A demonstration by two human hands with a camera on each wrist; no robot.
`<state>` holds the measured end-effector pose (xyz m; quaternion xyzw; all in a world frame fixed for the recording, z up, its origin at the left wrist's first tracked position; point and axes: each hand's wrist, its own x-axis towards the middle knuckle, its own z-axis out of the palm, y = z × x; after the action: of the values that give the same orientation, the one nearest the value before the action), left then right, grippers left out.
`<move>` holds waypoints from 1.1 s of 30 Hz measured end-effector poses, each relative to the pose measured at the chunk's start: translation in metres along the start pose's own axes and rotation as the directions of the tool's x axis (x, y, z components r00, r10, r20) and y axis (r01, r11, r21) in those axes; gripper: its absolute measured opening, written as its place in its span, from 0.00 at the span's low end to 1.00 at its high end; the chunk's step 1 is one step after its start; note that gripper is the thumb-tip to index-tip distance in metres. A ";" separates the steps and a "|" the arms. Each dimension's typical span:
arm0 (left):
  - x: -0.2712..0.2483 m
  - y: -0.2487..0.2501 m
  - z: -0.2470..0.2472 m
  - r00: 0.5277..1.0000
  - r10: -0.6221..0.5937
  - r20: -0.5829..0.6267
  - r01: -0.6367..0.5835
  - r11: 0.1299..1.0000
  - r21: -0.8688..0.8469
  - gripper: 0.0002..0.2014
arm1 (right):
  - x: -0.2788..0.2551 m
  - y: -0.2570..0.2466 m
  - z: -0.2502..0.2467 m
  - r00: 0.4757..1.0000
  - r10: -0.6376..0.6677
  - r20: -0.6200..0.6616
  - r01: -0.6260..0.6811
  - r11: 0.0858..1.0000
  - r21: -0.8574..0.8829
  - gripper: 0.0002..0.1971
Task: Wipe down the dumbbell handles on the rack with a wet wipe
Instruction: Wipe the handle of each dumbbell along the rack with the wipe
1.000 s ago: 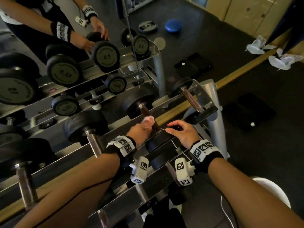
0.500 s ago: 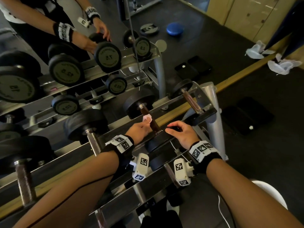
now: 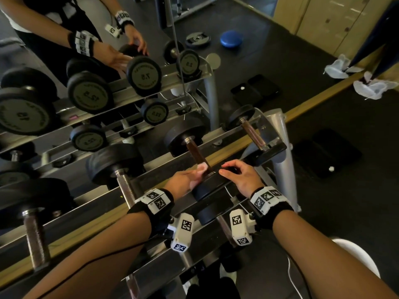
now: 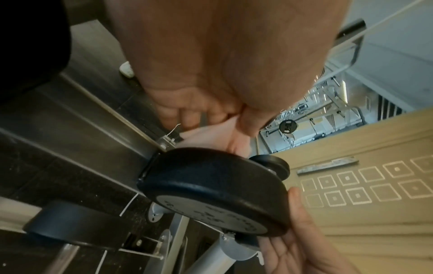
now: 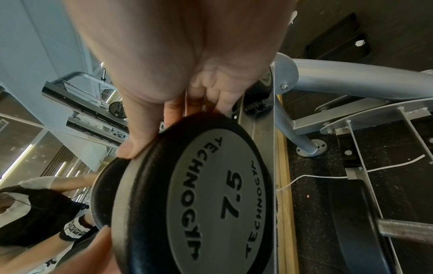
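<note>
A 7.5 dumbbell lies across the steel rack [image 3: 103,203], its dark handle [image 3: 195,153] pointing away from me. My left hand [image 3: 195,174] pinches a pale wet wipe [image 3: 202,168] round the near end of that handle. In the left wrist view the wipe [image 4: 211,136] shows bunched under the left hand [image 4: 206,115], just above the black dumbbell head [image 4: 211,185]. My right hand [image 3: 232,169] grips the rim of the near dumbbell head [image 3: 213,185]. The right wrist view shows my right hand [image 5: 178,118] curled over the rim of the 7.5 head [image 5: 211,194].
More dumbbells [image 3: 121,162] sit on the rack to the left, and a small one [image 3: 252,134] to the right by the grey post [image 3: 280,152]. A mirror behind repeats the rack and my arms. Crumpled white wipes [image 3: 336,69] and a blue disc [image 3: 231,39] lie on the floor.
My left hand has slid the wipe along the handle toward me, down to its near end. The right hand has stayed on the dumbbell head.
</note>
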<state>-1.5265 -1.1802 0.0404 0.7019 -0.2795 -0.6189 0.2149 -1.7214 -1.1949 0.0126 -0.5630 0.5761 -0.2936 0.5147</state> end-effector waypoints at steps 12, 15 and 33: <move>-0.006 0.006 0.019 0.988 -0.105 -0.113 0.121 0.982 0.147 0.33 | 0.007 0.009 0.002 1.000 0.015 0.014 -0.015 0.998 0.063 0.09; -0.004 0.009 0.013 0.992 -0.103 -0.078 0.115 0.979 0.168 0.34 | 0.007 0.009 0.001 1.000 0.014 0.021 -0.015 0.998 0.060 0.09; 0.020 0.000 -0.033 0.970 -0.021 -0.241 -0.094 0.887 -0.452 0.14 | -0.003 -0.003 0.001 1.000 0.022 0.015 -0.024 0.997 0.078 0.11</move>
<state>-1.4923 -1.1949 0.0302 0.6950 -0.1103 -0.5740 0.4187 -1.7202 -1.1927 0.0154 -0.5380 0.5670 -0.3059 0.5437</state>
